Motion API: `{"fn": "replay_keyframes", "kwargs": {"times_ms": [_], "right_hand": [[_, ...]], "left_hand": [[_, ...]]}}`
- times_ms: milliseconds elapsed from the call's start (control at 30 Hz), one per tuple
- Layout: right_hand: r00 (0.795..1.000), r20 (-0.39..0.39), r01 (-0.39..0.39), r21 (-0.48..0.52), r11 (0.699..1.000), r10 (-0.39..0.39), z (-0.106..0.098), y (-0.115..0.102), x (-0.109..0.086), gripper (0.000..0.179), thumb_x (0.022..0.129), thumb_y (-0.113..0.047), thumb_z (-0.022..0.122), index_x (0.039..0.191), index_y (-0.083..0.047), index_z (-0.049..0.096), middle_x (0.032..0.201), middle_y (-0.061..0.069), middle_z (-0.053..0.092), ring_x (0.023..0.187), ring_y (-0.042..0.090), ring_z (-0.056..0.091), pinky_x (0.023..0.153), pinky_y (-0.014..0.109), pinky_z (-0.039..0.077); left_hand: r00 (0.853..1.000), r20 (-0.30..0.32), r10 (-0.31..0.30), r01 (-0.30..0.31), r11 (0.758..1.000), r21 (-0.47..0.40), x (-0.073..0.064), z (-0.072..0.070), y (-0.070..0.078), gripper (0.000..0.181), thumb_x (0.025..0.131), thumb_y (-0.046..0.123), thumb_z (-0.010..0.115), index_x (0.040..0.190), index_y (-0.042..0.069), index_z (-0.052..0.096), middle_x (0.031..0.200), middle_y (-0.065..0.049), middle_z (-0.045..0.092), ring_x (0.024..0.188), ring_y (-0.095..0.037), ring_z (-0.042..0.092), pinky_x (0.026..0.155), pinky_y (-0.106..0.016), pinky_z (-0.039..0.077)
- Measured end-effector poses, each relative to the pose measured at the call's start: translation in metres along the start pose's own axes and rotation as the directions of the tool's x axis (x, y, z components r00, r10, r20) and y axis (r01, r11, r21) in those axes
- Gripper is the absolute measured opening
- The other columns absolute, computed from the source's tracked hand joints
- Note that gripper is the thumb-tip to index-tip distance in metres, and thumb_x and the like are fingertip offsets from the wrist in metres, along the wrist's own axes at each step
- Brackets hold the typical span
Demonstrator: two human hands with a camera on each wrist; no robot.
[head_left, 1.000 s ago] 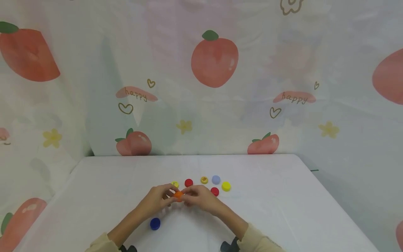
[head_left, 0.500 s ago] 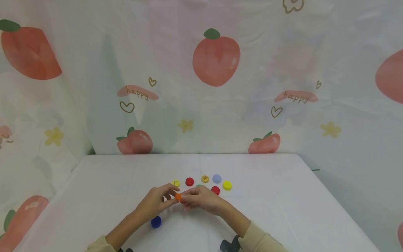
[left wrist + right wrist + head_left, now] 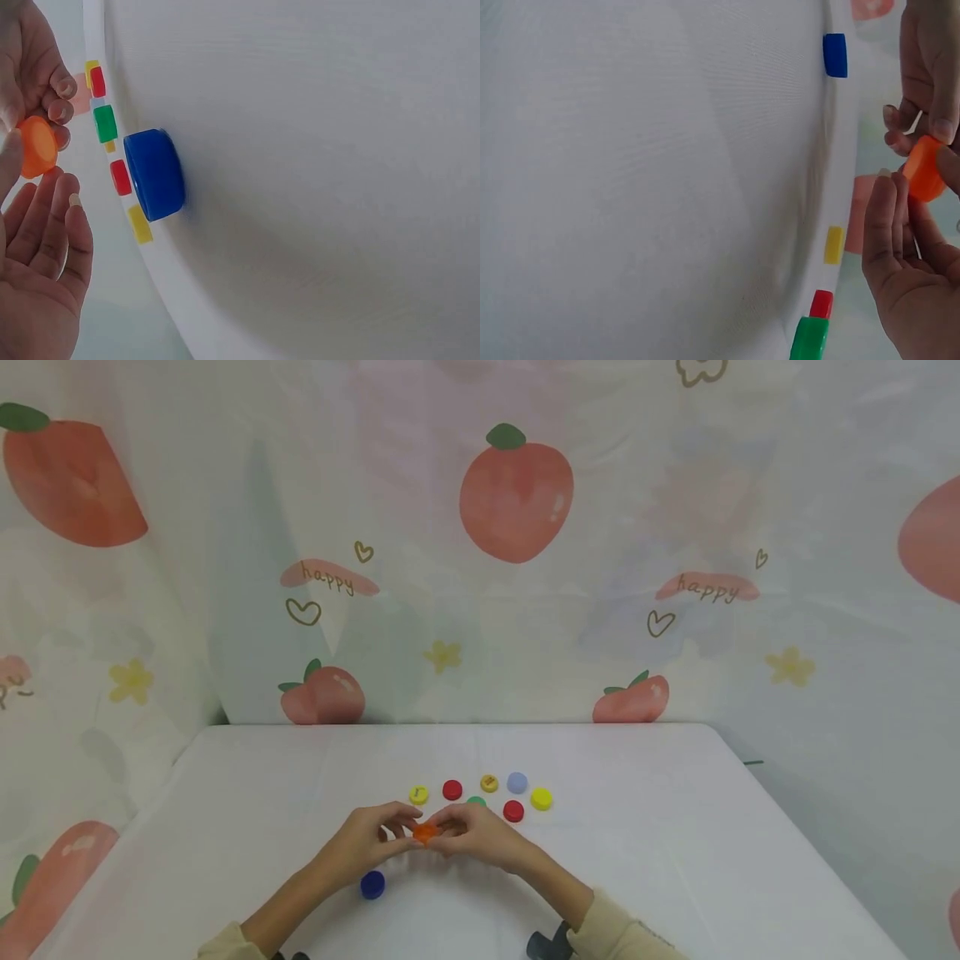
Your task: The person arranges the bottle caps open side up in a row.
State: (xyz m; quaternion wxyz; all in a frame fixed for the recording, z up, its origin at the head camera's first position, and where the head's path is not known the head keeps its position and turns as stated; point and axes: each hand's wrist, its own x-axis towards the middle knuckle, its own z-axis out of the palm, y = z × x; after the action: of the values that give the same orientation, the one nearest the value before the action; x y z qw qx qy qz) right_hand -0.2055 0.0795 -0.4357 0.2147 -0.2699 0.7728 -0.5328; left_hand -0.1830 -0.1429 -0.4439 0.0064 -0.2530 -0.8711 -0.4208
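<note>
Between both hands, raised off the table, is an orange bottle cap [image 3: 425, 833]. My left hand [image 3: 363, 843] pinches it from the left with thumb and fingertips, and my right hand [image 3: 483, 839] pinches it from the right. In the left wrist view the orange cap [image 3: 37, 146] shows its round face between the fingers. The right wrist view shows the cap [image 3: 925, 169] from the side, with a thumb on it. A dark blue bottle cap [image 3: 372, 885] lies on the table near my left wrist.
Behind the hands on the white table [image 3: 675, 843] lie several caps: two yellow [image 3: 418, 794], [image 3: 542, 799], two red [image 3: 452, 790], [image 3: 513, 811], a gold one [image 3: 489, 783] and a pale blue one [image 3: 517, 782]. A green cap [image 3: 476, 802] is partly hidden by my right hand.
The orange cap has turned between the fingers, from edge-on half a second ago to showing more of its face. Both hands stay almost in place; the green cap has come into view.
</note>
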Motion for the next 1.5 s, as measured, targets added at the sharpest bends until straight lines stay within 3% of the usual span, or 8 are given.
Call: {"fn": "replay_keyframes", "kwargs": {"times_ms": [133, 300, 600, 767, 1333, 1500], "right_hand": [[0.999, -0.026, 0.030, -0.123, 0.992, -0.033, 0.004, -0.004, 0.000, 0.025, 0.084, -0.015, 0.072, 0.106, -0.005, 0.066, 0.091, -0.001, 0.066, 0.077, 0.014, 0.062, 0.070, 0.023, 0.052], [0.999, -0.039, 0.017, -0.195, 0.981, -0.025, 0.008, -0.007, 0.001, 0.025, 0.081, -0.015, 0.075, 0.103, -0.006, 0.065, 0.086, -0.004, 0.063, 0.074, 0.011, 0.060, 0.067, 0.021, 0.051], [1.000, 0.012, 0.000, -0.302, 0.953, 0.004, 0.015, -0.008, 0.003, 0.023, 0.081, -0.012, 0.074, 0.102, -0.008, 0.065, 0.083, -0.009, 0.062, 0.070, 0.005, 0.057, 0.064, 0.019, 0.051], [0.999, 0.044, 0.012, -0.389, 0.921, 0.006, 0.020, -0.009, 0.005, 0.025, 0.078, -0.007, 0.075, 0.101, -0.006, 0.065, 0.083, -0.008, 0.060, 0.073, 0.004, 0.056, 0.068, 0.016, 0.048], [0.996, 0.089, 0.018, -0.506, 0.862, 0.031, 0.031, -0.006, 0.006, 0.021, 0.080, -0.013, 0.075, 0.098, -0.009, 0.065, 0.078, -0.012, 0.056, 0.069, 0.001, 0.053, 0.065, 0.013, 0.047], [0.995, 0.095, 0.020, -0.511, 0.859, 0.033, 0.033, -0.005, 0.006, 0.022, 0.080, -0.014, 0.076, 0.098, -0.009, 0.064, 0.076, -0.012, 0.055, 0.067, 0.001, 0.052, 0.064, 0.014, 0.047]], "left_hand": [[1.000, 0.012, 0.020, -0.019, 1.000, -0.007, -0.001, -0.002, -0.001, 0.034, 0.084, 0.027, 0.072, 0.110, 0.006, 0.064, 0.092, 0.008, 0.066, 0.075, -0.005, 0.058, 0.065, -0.025, 0.049], [0.999, 0.053, 0.009, -0.009, 1.000, -0.004, -0.003, -0.004, -0.002, 0.032, 0.085, 0.025, 0.071, 0.110, 0.007, 0.065, 0.091, 0.009, 0.066, 0.078, -0.005, 0.058, 0.065, -0.025, 0.049], [0.990, 0.119, -0.071, 0.071, 0.997, 0.001, -0.004, -0.007, -0.005, 0.022, 0.090, 0.022, 0.065, 0.109, 0.011, 0.066, 0.086, 0.013, 0.067, 0.081, -0.005, 0.060, 0.068, -0.025, 0.049], [0.983, 0.172, -0.068, 0.068, 0.998, 0.009, -0.004, -0.008, -0.006, 0.019, 0.091, 0.012, 0.062, 0.110, 0.008, 0.065, 0.087, 0.010, 0.069, 0.082, -0.007, 0.061, 0.070, -0.025, 0.050], [0.963, 0.254, -0.093, 0.092, 0.996, 0.017, -0.009, -0.006, -0.008, 0.018, 0.092, 0.009, 0.060, 0.109, 0.011, 0.065, 0.088, 0.009, 0.069, 0.081, -0.008, 0.062, 0.073, -0.028, 0.050], [0.959, 0.265, -0.101, 0.102, 0.995, 0.011, -0.011, -0.005, -0.010, 0.018, 0.091, 0.010, 0.061, 0.109, 0.011, 0.065, 0.087, 0.008, 0.069, 0.079, -0.006, 0.061, 0.071, -0.026, 0.049]]}}
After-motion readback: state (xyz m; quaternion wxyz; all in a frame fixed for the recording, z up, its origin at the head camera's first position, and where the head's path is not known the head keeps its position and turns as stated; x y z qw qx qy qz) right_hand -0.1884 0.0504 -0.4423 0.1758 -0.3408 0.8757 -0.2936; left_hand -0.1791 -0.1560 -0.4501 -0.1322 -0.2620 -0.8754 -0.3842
